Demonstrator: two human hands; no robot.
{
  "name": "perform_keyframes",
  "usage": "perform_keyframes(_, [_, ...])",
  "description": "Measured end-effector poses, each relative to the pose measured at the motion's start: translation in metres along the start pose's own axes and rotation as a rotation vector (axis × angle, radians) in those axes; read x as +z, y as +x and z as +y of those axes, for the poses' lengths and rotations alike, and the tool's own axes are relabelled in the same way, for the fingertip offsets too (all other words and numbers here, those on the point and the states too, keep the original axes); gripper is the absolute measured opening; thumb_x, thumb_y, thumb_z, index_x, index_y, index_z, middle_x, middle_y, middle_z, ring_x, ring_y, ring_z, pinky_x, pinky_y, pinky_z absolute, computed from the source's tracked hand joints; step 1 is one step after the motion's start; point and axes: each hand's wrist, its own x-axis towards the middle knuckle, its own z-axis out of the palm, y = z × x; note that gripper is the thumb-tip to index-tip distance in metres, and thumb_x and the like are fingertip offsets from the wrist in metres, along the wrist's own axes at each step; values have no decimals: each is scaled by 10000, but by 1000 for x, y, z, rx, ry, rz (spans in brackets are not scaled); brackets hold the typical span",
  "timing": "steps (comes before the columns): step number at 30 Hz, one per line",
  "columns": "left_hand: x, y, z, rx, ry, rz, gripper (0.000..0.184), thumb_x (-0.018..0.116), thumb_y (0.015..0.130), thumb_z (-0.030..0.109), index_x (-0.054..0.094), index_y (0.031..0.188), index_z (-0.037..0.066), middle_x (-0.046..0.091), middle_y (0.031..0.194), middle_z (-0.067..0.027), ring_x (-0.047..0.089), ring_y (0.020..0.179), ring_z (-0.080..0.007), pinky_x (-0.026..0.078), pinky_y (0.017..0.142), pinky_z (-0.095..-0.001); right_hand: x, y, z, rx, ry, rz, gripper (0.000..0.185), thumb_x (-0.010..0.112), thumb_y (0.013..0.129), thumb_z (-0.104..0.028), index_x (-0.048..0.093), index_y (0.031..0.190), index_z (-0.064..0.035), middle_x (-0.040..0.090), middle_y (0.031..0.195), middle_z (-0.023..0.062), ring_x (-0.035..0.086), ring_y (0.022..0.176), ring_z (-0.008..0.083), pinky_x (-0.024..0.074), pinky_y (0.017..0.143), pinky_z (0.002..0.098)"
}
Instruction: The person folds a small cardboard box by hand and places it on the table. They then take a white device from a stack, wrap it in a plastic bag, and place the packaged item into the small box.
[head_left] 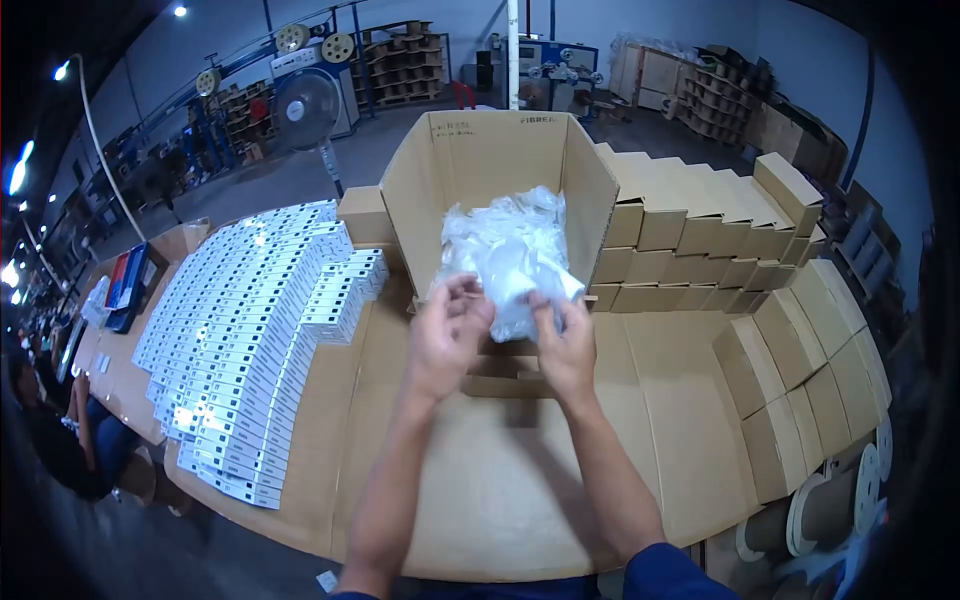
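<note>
My right hand (566, 348) pinches the lower right edge of a clear plastic bag (515, 285) with something whitish in it. Just left of that bag is my left hand (447, 335), its fingers loosely curled and apart, slightly blurred, with nothing visible in them. Behind both hands stands a large open cardboard box (480, 150), heaped with similar clear plastic bags (510, 215). Below the hands, a small brown carton (505, 386) sits on the cardboard-covered table, partly in shadow.
Stacked white printed boxes (250, 330) cover the table's left side. Brown cartons (690, 230) rise in rows at the back right, and more cartons (800, 370) line the right edge. A fan (308, 105) stands beyond the table. Another person (60, 430) sits at far left.
</note>
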Motion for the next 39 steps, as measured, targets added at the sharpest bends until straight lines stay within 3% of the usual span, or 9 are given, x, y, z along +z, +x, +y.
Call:
perform_keyframes(1, [17,-22,-7,-162,-8,41,413,656,1013,247,539,1297,-29,653,1053,-62,623,922,-107,510,792,-260,4,-18,0,-13,10,30,297,606,1035,-255,728,1055,15,658,1131,202,648,1026,328,495,904,411])
perform_keyframes(7, [51,-98,-34,-169,86,443,239,587,1047,164,604,895,-20,625,818,-39,542,698,-87,448,587,-324,-8,-126,21,281,270,-4,331,582,1057,-252,706,1022,54,625,1100,126,609,1007,222,471,914,339])
perform_keyframes(15, [41,-188,-25,-306,-132,318,149,558,1065,145,515,1098,6,597,906,-22,538,824,-66,462,741,-242,-48,-198,21,491,297,-52,287,656,1025,-239,728,914,16,560,988,64,520,940,146,420,834,288])
perform_keyframes(20, [33,-226,-47,-478,-338,368,317,670,1006,146,479,1217,7,618,1007,-75,584,916,-130,479,812,-297,-41,-231,29,573,321,21,262,680,1007,-231,734,895,0,563,981,84,524,929,168,422,833,292])
perform_keyframes(23, [26,-228,-23,-151,449,411,421,755,908,107,537,1255,10,643,1121,-117,613,1054,-231,480,935,-411,-43,-236,12,469,27,17,219,702,984,-195,732,884,-3,568,951,111,544,886,203,445,793,316])
perform_keyframes(30, [10,-185,2,187,589,-170,229,789,840,102,651,1012,40,659,965,-139,640,944,-304,496,868,-415,-53,-235,7,306,-89,-20,149,746,927,-127,726,890,16,615,1041,172,597,950,291,483,814,365])
perform_keyframes(32, [11,-181,-5,212,550,-256,196,771,878,130,631,985,44,673,878,-119,662,843,-305,518,799,-404,-58,-231,7,244,-123,-76,129,759,898,-99,722,903,25,604,1226,235,619,1105,358,502,912,401])
perform_keyframes(35, [17,-179,-1,-94,390,-274,150,711,942,134,601,943,32,676,750,-124,686,706,-319,538,663,-403,-69,-220,-7,131,-190,-191,121,749,889,-72,711,921,38,570,1304,278,614,1175,410,502,969,438])
perform_keyframes(39, [12,-165,0,-168,333,-280,141,617,1020,168,584,1010,32,638,645,-87,654,554,-226,490,536,-340,-76,-227,3,146,-143,-304,131,728,902,-69,691,907,56,578,1266,286,630,1107,417,511,935,417])
